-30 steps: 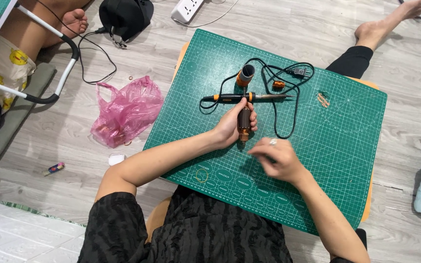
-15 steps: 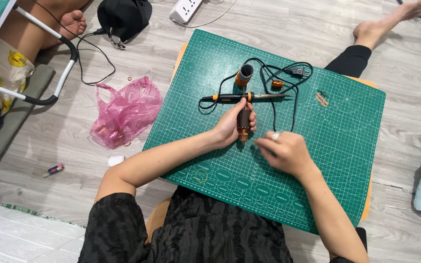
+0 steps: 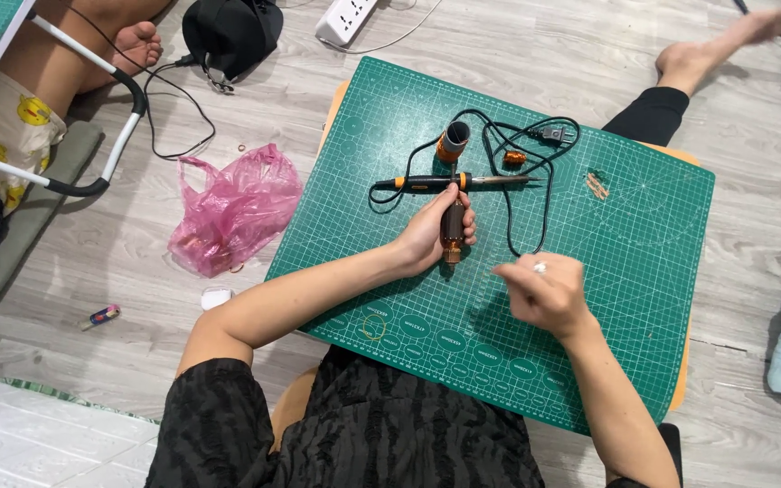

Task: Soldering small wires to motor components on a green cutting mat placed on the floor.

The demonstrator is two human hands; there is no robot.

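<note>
Left hand [image 3: 434, 233] was wrapped around a brown cylinder [image 3: 453, 228] near the middle of the green mat [image 3: 644, 271], fingers curled shut on it. Cylinder's long axis ran toward and away from the person, its near end poking out below the fingers. Right hand [image 3: 546, 291] hovered just right of the cylinder and a bit nearer the person, apart from it, fingers bunched loosely; could not tell if it pinched anything small. A ring showed on one finger. Left hand was the one on the cylinder, right the nearer free one.

Just beyond the cylinder lay a soldering iron [image 3: 449, 182], black and orange, long axis crosswise, tip pointing right. Its black cord [image 3: 535, 181] looped on the mat's far right part. An orange tube [image 3: 452, 141] stood beyond the iron, a small orange piece [image 3: 514, 157] to its right, and a bit of copper wire [image 3: 597, 185] further right.

Off the mat, left: crumpled pink bag [image 3: 237, 208] on the floor, a small white item [image 3: 217, 298] and a small red-blue thing [image 3: 103, 315] near it. Beyond the mat: a white power strip [image 3: 345, 18], a black cap [image 3: 228, 32]. Another person's bare foot [image 3: 137, 45] far left. No labels readable.
</note>
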